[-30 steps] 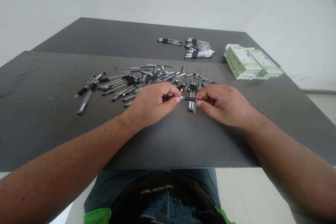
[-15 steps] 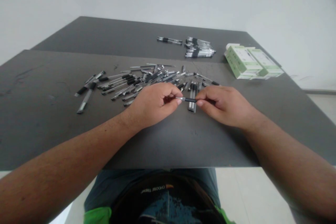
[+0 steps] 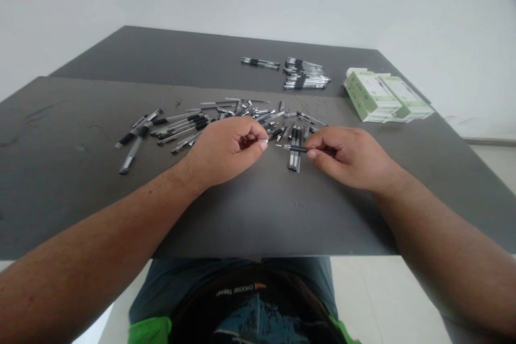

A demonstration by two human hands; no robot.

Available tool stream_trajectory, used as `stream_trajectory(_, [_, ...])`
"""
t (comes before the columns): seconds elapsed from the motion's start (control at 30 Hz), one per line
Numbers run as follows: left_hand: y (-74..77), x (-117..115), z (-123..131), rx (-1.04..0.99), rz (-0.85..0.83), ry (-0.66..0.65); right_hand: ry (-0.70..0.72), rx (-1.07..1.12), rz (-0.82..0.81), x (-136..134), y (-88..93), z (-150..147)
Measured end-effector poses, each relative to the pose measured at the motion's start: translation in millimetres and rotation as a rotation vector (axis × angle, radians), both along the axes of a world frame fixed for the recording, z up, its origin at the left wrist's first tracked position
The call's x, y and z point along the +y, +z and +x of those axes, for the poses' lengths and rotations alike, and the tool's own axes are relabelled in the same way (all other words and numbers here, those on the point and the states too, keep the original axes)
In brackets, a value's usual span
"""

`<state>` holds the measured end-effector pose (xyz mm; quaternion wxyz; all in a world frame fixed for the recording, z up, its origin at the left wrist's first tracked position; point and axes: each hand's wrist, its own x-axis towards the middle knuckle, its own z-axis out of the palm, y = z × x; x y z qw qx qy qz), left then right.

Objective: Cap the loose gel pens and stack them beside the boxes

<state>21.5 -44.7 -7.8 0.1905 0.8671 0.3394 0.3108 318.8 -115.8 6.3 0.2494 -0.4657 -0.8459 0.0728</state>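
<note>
Between my right hand's (image 3: 346, 158) thumb and fingers is a gel pen (image 3: 296, 148) with a black grip. Its thin bare point faces left. My left hand (image 3: 231, 153) is closed in a pinch on a small silvery pen part (image 3: 263, 141), mostly hidden by the fingertips; a narrow gap separates it from the pen's point. Just behind the held pen, a few capped pens (image 3: 295, 161) lie side by side on the table. A loose heap of pens and pen parts (image 3: 193, 121) spreads behind and beyond my left hand.
The grey table (image 3: 258, 215) reaches to a white wall. Toward the back lie a bundle of finished-looking pens (image 3: 305, 81) and a few more pens (image 3: 260, 63). Green and white boxes (image 3: 379, 98) stand at the right. Two pens (image 3: 135, 153) lie apart at the left.
My hands have drawn apart. The left hand moved left and slightly away with the small silvery part, and the pen's thin point now shows in my right hand.
</note>
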Motion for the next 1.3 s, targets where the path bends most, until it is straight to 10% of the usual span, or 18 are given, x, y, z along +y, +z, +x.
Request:
stream_trajectory(0.67, [-0.2,13.7,-11.6,0.594,0.284,-0.203,-0.114,-0.029,-0.022,8.8,-4.7,11.8])
stream_trajectory(1.03, [-10.5,18.9,-6.4,0.564,0.182,-0.227,-0.101,-0.022,-0.042,8.5,-3.2,9.0])
stream_trajectory(1.3, [-6.5,5.5,-1.0,0.131,0.155,-0.120,-0.027,0.022,-0.064,3.5,-5.9,1.6])
